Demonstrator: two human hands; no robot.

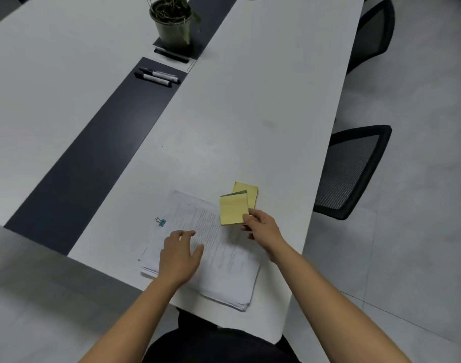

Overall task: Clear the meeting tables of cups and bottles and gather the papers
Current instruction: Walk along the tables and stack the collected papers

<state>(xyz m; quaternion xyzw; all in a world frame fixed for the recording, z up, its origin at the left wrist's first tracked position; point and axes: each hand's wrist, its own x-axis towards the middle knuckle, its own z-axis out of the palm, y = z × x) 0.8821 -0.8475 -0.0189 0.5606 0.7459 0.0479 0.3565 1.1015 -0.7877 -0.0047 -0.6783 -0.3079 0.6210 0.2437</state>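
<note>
A stack of printed white papers (224, 263) lies at the near end of the white meeting table (250, 113). My left hand (179, 255) rests flat on the stack, fingers spread, holding nothing. My right hand (263, 227) pinches the lower right corner of a yellow sticky-note pad (233, 208), lifted a little at the stack's far right corner. A second yellow pad (250, 193) lies on the table just behind it, partly covered. No cups or bottles are in view.
A teal binder clip (160, 221) lies left of the stack. Two markers (157, 76) sit on the dark centre strip (93, 163), with a potted plant (173, 22) beyond. Two black mesh chairs (352, 169) stand along the table's right edge.
</note>
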